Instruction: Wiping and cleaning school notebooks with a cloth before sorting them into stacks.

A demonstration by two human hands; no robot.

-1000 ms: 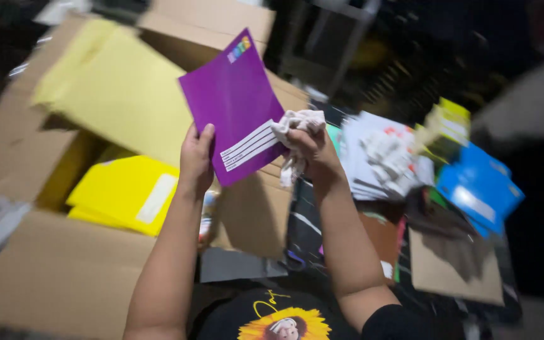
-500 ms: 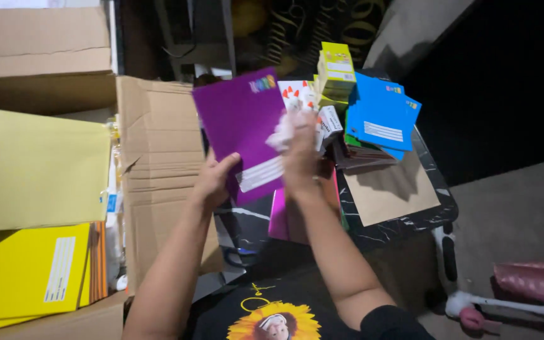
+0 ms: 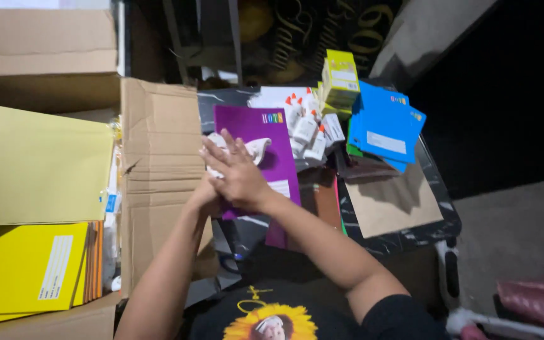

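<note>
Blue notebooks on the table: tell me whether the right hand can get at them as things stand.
Probably yes. The blue notebooks lie on top of their pile, uncovered, to the right of the right hand, which presses a white cloth on the purple notebook. Nothing stands between; the hand would have to leave the cloth.

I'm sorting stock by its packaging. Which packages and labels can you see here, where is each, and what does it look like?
Purple notebook: under both hands, white label low on the cover.
Blue notebooks: fanned stack at right, white label on top.
Yellow notebooks: stacked in the cardboard box at left, pale label strip.
Yellow-green box: small, upright, behind the white glue bottles.
</note>
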